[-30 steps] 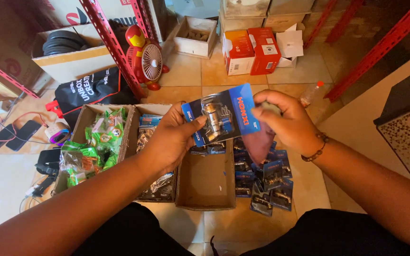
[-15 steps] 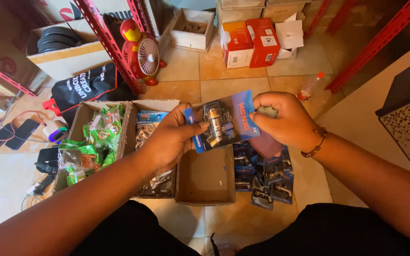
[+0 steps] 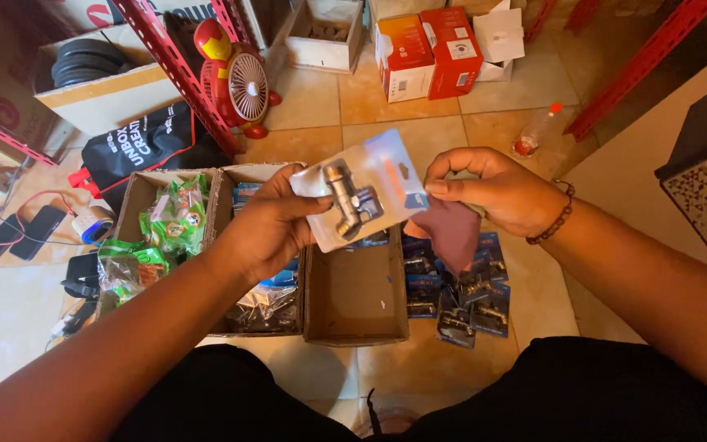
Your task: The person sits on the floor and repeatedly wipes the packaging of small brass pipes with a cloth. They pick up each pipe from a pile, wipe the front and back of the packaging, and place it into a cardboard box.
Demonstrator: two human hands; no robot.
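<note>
Both hands are holding a blister-packed chrome angle valve above the open brown cardboard box.

Left hand is gripping its pale card edge; right hand is pinching the opposite blue edge.

Your left hand covers the near corner of the blister pack, and glare washes out most of its card, so its print can't be made out. Your right hand hides the top of the dark red cloth, which in turn covers some of the blue packs on the floor. The brown box is partly behind the pack. What fills the clear bags is perhaps metal fittings, too blurred to tell. Both your forearms run off the frame's edges
</note>
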